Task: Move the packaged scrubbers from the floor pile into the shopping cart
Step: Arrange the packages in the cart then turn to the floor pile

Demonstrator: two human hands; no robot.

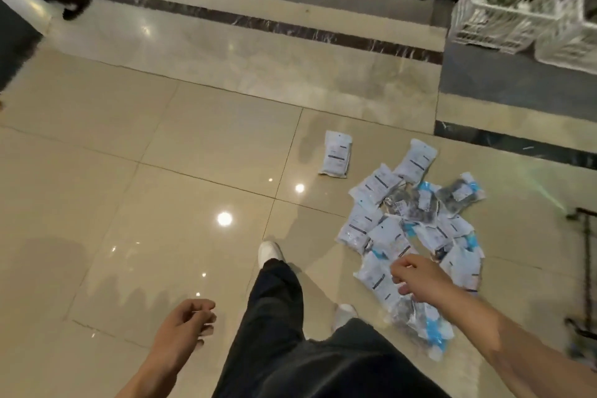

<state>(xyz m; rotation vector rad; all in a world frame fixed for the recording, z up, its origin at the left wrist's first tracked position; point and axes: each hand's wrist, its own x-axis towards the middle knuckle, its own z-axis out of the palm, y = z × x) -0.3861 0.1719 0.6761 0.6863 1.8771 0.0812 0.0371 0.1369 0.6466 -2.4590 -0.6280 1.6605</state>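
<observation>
A pile of packaged scrubbers [410, 223] lies spread on the glossy tiled floor at the right, white and blue bags with dark contents. One single pack [336, 158] lies apart, just beyond the pile to the left. My right hand [416, 278] hovers over the near part of the pile, fingers loosely curled and holding nothing. My left hand [185, 321] hangs at the lower left over bare tiles, fingers loosely curled, also without anything in it. A dark frame at the right edge may be the shopping cart [584, 271]; only a sliver of it shows.
My legs in dark trousers and white shoes [269, 254] stand just left of the pile. White plastic crates [504, 16] sit on a raised grey ledge at the back right. Another person's leg and dark shoe [76, 8] are at the far left. Dark furniture stands at the top.
</observation>
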